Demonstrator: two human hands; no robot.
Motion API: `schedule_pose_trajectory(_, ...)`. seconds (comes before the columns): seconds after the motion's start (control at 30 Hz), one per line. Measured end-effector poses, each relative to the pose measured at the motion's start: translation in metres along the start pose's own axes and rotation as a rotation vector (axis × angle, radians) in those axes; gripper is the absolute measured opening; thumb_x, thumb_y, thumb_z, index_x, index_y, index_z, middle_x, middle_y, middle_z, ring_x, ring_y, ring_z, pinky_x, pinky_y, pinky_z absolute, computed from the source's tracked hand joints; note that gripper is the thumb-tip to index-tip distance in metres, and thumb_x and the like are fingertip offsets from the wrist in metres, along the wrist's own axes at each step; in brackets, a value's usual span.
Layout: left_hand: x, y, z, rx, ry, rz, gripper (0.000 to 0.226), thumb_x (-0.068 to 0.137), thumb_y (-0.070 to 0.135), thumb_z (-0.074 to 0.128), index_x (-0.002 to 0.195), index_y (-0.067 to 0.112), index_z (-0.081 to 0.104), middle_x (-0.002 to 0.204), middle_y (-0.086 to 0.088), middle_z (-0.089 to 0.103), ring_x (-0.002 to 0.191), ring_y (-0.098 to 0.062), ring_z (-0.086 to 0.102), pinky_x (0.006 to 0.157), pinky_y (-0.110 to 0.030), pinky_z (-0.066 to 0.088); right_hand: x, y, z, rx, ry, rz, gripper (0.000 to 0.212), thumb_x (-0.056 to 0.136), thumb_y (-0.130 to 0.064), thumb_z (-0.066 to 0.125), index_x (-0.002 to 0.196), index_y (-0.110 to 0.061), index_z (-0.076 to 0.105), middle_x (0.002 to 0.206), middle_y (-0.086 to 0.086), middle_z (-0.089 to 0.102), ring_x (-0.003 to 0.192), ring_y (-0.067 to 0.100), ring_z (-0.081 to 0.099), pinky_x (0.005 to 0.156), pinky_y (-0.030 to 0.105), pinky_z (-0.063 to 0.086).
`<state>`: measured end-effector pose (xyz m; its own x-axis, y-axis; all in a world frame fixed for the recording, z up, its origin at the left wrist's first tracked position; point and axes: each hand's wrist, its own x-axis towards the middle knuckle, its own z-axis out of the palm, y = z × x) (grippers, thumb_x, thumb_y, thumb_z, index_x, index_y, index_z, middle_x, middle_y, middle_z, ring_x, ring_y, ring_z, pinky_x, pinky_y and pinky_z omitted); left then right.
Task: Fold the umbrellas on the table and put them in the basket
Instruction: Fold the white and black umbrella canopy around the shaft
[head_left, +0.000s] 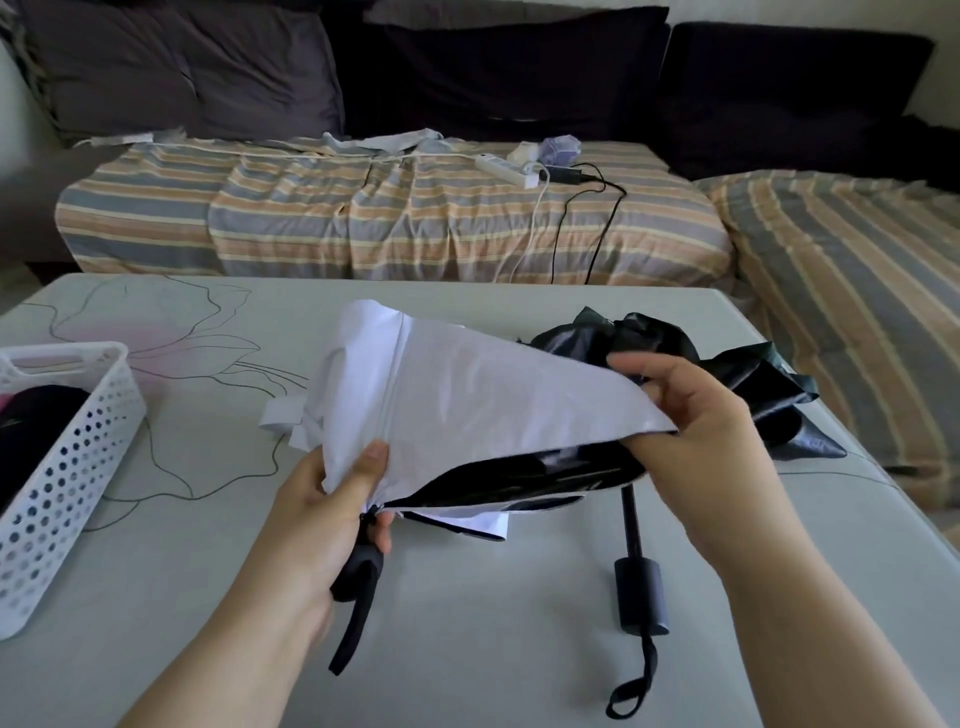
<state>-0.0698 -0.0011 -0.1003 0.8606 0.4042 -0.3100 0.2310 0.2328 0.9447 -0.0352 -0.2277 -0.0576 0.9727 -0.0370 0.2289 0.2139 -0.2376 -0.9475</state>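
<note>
**White umbrella half-gathered, black one waiting behind**

Head view: the left hand (332, 525) is clamped around the neck of the white umbrella (467, 395), just above its black handle (358, 571), thumb pressing a canopy fold flat. The right hand (691, 415) pinches the far edge of the same white panel, lifting it off the dark lining. The umbrella is held just over the table (467, 649), its long axis running roughly left to right, handle end toward the person's left and canopy tips toward the right.

A black umbrella (701, 374) lies behind and under it, canopy bunched at the far right, its shaft pointing back toward the person and ending in a grip with a wrist loop (631, 691). The white perforated basket (62, 467) sits at the table's left edge with something dark already inside.

Likely risks: the slack panels could bunch unevenly if the right hand lets go before the pleats are aligned, leaving the closure tab (280, 415) out of reach. The two canopies touch, so pulling the white one might drag the black one along.
</note>
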Motion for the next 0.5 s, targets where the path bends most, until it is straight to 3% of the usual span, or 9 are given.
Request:
schedule_pose_trajectory(0.07,-0.002,-0.002,0.003,0.048,0.039,0.058,0.018,0.09,0.032,0.062,0.089,0.014,0.058,0.051,0.0,0.056,0.045,-0.02,0.048,0.05,-0.025,0.039,-0.002,0.001,0.003,-0.381,0.26,-0.096,0.038,0.072,0.014,0.055,0.079,-0.022,0.06,0.064,-0.007,0.058,0.062,0.013,0.053,0.055,0.028,0.043)
schedule_pose_trajectory(0.17,-0.007,-0.003,0.009,0.106,0.059,0.141,0.017,0.092,0.028,0.059,0.087,0.013,0.054,0.058,-0.01,0.054,0.039,-0.018,0.044,0.044,-0.021,0.032,-0.005,-0.004,0.002,-0.509,0.468,-0.12,0.034,0.063,0.015,0.045,0.077,-0.015,0.043,0.063,0.003,0.05,0.06,0.028,0.042,0.054,0.036,0.032)
schedule_pose_trajectory(0.3,-0.009,0.0,0.011,0.128,0.061,0.178,0.018,0.094,0.026,0.056,0.089,0.009,0.051,0.059,-0.016,0.048,0.026,-0.01,0.033,0.031,-0.014,0.024,-0.012,-0.002,0.004,-0.572,0.383,-0.167,0.03,0.074,0.001,0.053,0.094,-0.019,0.045,0.065,-0.005,0.053,0.057,0.019,0.048,0.051,0.03,0.033)
schedule_pose_trajectory(0.4,-0.01,-0.001,0.013,0.124,0.042,0.208,0.017,0.095,0.025,0.055,0.088,0.01,0.05,0.057,-0.014,0.047,0.026,-0.01,0.032,0.03,-0.014,0.023,-0.013,-0.002,0.0,-0.642,0.477,-0.181,0.035,0.073,-0.009,0.056,0.107,-0.019,0.051,0.061,-0.01,0.052,0.054,0.012,0.047,0.05,0.024,0.027)
schedule_pose_trajectory(0.47,-0.01,-0.003,0.016,0.141,0.028,0.249,0.016,0.094,0.025,0.055,0.086,0.012,0.05,0.054,-0.012,0.048,0.028,-0.011,0.033,0.031,-0.016,0.025,-0.009,-0.004,-0.004,-0.599,0.434,-0.135,0.042,0.074,-0.006,0.057,0.113,-0.021,0.052,0.071,-0.016,0.054,0.063,0.016,0.051,0.052,0.028,0.032)
schedule_pose_trajectory(0.5,-0.01,-0.003,0.015,0.151,0.028,0.261,0.016,0.094,0.025,0.054,0.086,0.013,0.049,0.054,-0.011,0.047,0.028,-0.011,0.033,0.032,-0.016,0.025,-0.008,-0.004,-0.004,-0.555,0.33,-0.13,0.045,0.074,-0.006,0.06,0.114,-0.026,0.053,0.083,-0.022,0.053,0.074,0.013,0.054,0.057,0.028,0.038)
